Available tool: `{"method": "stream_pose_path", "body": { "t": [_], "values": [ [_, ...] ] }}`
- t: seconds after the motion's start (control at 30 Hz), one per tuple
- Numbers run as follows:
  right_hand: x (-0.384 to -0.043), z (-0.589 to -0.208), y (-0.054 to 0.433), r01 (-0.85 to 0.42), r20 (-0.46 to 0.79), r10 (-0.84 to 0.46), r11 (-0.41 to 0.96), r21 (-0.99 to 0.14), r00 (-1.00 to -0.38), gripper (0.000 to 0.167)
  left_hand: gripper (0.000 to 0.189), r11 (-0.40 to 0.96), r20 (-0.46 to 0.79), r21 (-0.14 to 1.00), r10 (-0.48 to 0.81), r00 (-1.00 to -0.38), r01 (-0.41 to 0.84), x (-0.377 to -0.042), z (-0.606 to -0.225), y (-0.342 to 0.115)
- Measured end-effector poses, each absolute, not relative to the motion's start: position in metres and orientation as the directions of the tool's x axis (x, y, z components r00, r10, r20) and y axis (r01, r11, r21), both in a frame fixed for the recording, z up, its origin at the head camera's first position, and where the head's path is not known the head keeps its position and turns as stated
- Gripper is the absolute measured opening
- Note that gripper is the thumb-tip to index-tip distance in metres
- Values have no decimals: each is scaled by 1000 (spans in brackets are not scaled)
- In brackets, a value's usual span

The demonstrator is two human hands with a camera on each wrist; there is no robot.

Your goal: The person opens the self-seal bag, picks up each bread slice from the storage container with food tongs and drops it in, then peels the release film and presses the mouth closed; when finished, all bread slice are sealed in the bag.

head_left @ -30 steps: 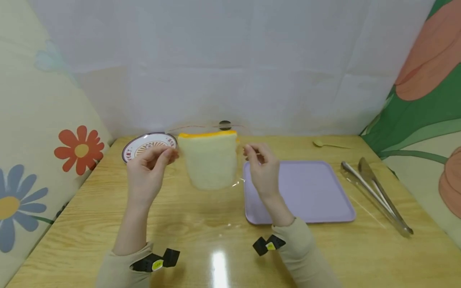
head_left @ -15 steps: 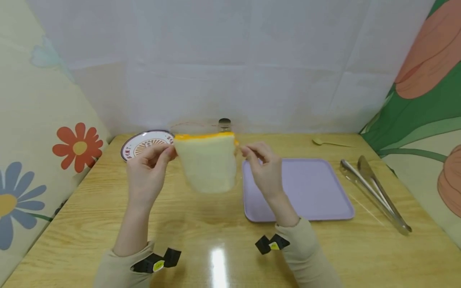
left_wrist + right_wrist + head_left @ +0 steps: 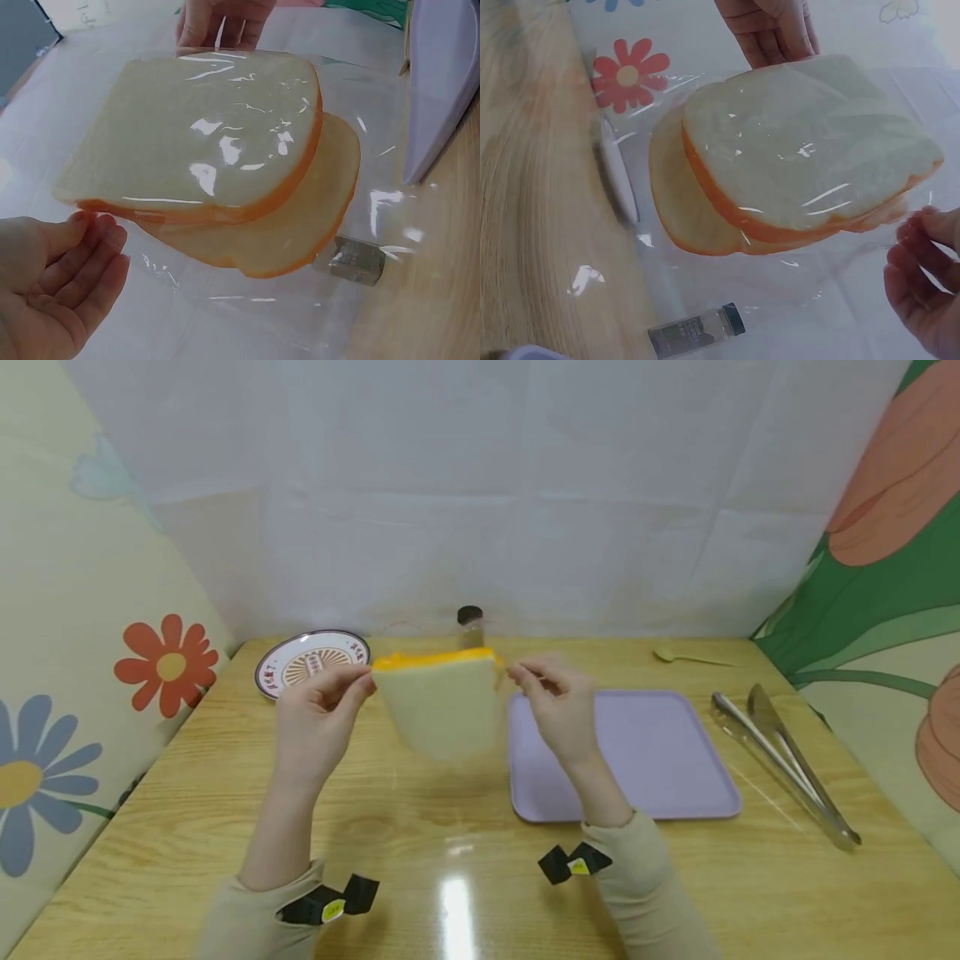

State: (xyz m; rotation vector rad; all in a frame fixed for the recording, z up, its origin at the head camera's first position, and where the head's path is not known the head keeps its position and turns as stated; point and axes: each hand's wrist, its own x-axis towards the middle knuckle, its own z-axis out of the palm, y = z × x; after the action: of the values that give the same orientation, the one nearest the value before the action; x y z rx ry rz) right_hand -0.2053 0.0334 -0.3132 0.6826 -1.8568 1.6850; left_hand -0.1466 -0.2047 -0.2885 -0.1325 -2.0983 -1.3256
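Note:
Two white bread slices (image 3: pixel 442 714) with orange crusts hang above the table inside a clear plastic bag (image 3: pixel 379 214). In the left wrist view the front slice (image 3: pixel 202 135) overlaps the lower back slice (image 3: pixel 341 180). My left hand (image 3: pixel 315 722) pinches the bag's upper left side between thumb and fingers. At the opposite side, the fingertips of my right hand (image 3: pixel 558 710) pinch the bag. Both wrist views show the slices offset from each other, with light glinting on the film.
Behind the bread stands a small dark-capped jar (image 3: pixel 471 628). A patterned plate (image 3: pixel 273 677) lies at the back left. To the right are a purple tray (image 3: pixel 637 760), metal tongs (image 3: pixel 787 768) and a yellowish spoon (image 3: pixel 663 655). A white curtain (image 3: pixel 480 502) hangs behind the wooden table.
The bread has tipped, its top edge sinking a little so that more orange crust and more of the jar show. Both hands keep their pinch and have shifted slightly.

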Motion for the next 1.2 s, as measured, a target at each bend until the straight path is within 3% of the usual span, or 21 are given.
{"method": "stream_pose_path", "body": {
  "t": [0.17, 0.47, 0.77, 0.9, 1.03, 1.13, 1.2],
  "values": [
    [-207, -318, 30, -666, 670, -18, 135, -734, -742, 9, 12, 474, 576, 775, -258, -775, 418, -148, -292, -209],
    [-207, -317, 29, -695, 697, 97, 58, -717, -711, 12, 15, 379, 619, 775, -291, -730, 506, -146, -286, -209],
    [-206, -314, 30, -716, 716, 98, 43, -696, -691, 10, 13, 375, 649, 752, -274, -710, 542, -146, -286, -206],
    [-210, -318, 31, -699, 705, 62, 98, -708, -706, 10, 12, 476, 595, 762, -244, -766, 440, -148, -289, -210],
    [-218, -326, 36, -634, 620, -144, 258, -729, -771, 10, 15, 687, 466, 665, -77, -881, 292, -152, -297, -221],
    [-222, -332, 41, -596, 519, -296, 349, -723, -802, 12, 17, 743, 387, 606, 36, -922, 283, -155, -303, -228],
    [-224, -334, 43, -577, 477, -331, 371, -728, -814, 13, 16, 742, 372, 605, 59, -926, 290, -155, -304, -229]
  ]
}}
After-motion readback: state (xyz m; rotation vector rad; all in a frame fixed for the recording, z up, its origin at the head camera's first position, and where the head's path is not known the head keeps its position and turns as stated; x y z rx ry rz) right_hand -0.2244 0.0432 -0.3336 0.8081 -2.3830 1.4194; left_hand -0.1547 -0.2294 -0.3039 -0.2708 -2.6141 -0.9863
